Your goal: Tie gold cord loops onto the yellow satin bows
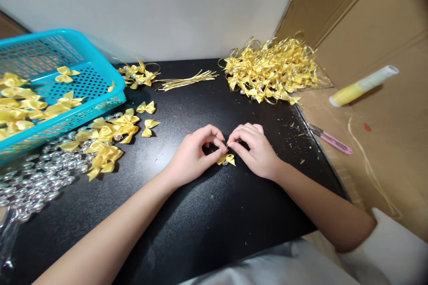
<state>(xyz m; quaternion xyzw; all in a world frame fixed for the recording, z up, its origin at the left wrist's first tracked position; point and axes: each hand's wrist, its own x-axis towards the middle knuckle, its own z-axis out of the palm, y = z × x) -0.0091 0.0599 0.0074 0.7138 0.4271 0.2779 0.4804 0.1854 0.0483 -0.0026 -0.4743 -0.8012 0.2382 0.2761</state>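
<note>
Both hands meet at the bench's (207,231) middle: left hand (197,153) and right hand (256,151) fingers pinch one yellow bow (226,159) between them, its wings lying crosswise just beneath the fingertips.

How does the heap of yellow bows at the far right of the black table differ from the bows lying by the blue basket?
The far heap is bigger, tangled, and bristles with gold wire loops; the near bows lie flatter, looser, with no wire showing. The far heap sits by the cardboard, the near bows among clear silvery beads. Both are yellow satin ribbon bows.
</note>
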